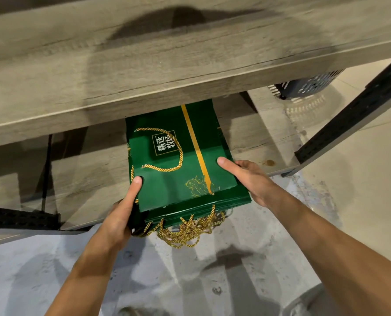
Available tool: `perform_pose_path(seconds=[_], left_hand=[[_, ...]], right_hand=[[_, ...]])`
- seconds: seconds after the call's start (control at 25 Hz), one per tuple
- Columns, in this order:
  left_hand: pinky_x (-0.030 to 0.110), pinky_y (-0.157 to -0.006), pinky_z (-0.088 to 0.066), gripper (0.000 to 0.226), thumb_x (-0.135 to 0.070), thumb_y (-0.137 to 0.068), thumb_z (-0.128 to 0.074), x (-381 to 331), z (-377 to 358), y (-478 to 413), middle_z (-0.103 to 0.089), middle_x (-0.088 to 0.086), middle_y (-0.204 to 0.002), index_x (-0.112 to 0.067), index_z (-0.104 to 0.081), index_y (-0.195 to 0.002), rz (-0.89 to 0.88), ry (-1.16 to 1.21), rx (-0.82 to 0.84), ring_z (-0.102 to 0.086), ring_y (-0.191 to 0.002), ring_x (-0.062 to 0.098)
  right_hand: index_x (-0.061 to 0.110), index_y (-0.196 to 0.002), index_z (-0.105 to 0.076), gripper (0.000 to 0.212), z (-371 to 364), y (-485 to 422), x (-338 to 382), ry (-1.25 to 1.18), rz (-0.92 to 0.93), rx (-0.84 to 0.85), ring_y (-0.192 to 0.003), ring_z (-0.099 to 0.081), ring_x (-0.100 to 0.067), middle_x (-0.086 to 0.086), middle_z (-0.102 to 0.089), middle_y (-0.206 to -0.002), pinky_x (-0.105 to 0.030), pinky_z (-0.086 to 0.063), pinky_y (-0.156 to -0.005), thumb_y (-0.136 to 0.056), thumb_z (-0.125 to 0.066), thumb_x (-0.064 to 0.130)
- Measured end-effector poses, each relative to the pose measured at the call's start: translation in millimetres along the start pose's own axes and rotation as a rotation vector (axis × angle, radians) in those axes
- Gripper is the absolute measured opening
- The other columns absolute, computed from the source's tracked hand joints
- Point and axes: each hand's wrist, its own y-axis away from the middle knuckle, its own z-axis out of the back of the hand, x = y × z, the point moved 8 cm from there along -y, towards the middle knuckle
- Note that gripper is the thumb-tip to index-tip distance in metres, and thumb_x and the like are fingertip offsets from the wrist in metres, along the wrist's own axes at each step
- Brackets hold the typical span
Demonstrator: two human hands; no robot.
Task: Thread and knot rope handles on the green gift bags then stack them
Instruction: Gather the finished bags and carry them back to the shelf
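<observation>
L hand (119, 215) grips bag stack (178, 179) left edge, R hand (247, 179) right edge; stack long axis points away from both, prob. under worktop (144, 65).

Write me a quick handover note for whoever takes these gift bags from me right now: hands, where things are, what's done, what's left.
Left hand: grips the near left corner of the stack of green bags, thumb on top.
Right hand: grips the stack's right edge, thumb on top.
Stack: on the lower shelf under the tabletop, near end overhanging.
Done: top bag's gold rope handle is threaded; more rope handles hang off the near edge.
Left: settle the stack; whether unthreaded bags remain cannot be seen.
</observation>
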Motion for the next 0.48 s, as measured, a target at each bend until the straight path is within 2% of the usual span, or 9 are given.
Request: perform_pose_path(seconds=[0.08,0.2,0.28,0.36,0.48], left_hand=[[0.038,-0.089,-0.050,0.060,-0.073,-0.081,-0.056,-7.1,1.4,-4.0,-0.079,0.005,-0.090,-0.021,-0.075,-0.103,-0.002,0.026,-0.053,-0.071,-0.092,0.025],[0.040,-0.093,-0.054,0.062,-0.072,-0.077,-0.062,-21.2,4.2,-17.9,-0.079,0.004,-0.096,-0.020,-0.075,-0.108,-0.032,0.061,-0.057,-0.075,-0.090,0.021],[0.043,-0.098,-0.053,0.064,-0.074,-0.076,-0.063,-29.4,5.9,-25.0,-0.078,0.005,-0.097,-0.021,-0.074,-0.108,-0.034,0.082,-0.040,-0.074,-0.093,0.023],[0.046,-0.100,-0.052,0.073,-0.081,-0.070,-0.064,-29.1,9.3,-33.6,-0.078,0.008,-0.101,-0.022,-0.074,-0.111,-0.006,0.080,-0.029,-0.073,-0.099,0.028],[0.049,-0.098,-0.053,0.089,-0.093,-0.056,-0.061,-27.5,19.4,-36.5,-0.077,0.006,-0.105,-0.026,-0.073,-0.114,-0.020,0.009,-0.033,-0.073,-0.100,0.028]], right_hand=[[0.012,-0.146,-0.048,0.099,0.2,-8.9,6.8,-0.020,0.008,-0.028,-0.129,-0.046,-0.019,-0.004,-0.051,-0.149,-0.032,-0.030,-0.109,-0.071,-0.078,0.069],[0.014,-0.133,-0.060,0.111,-6.0,-21.1,14.3,-0.027,0.008,-0.085,-0.121,-0.061,-0.022,-0.002,-0.066,-0.133,-0.038,-0.042,-0.111,-0.050,-0.081,0.084],[0.015,-0.119,-0.066,0.091,-10.2,-26.6,20.8,-0.015,0.006,-0.120,-0.110,-0.064,-0.020,-0.001,-0.070,-0.119,-0.038,-0.045,-0.105,-0.057,-0.080,0.081],[0.020,-0.108,-0.068,0.073,-9.9,-27.7,27.6,0.012,0.030,-0.147,-0.111,-0.061,-0.021,0.001,-0.069,-0.116,-0.037,-0.042,-0.109,-0.064,-0.077,0.078],[0.028,-0.095,-0.061,0.054,-12.5,-19.9,34.2,0.076,0.055,-0.127,-0.110,-0.057,-0.021,0.003,-0.064,-0.112,-0.032,-0.039,-0.101,-0.074,-0.070,0.077]])
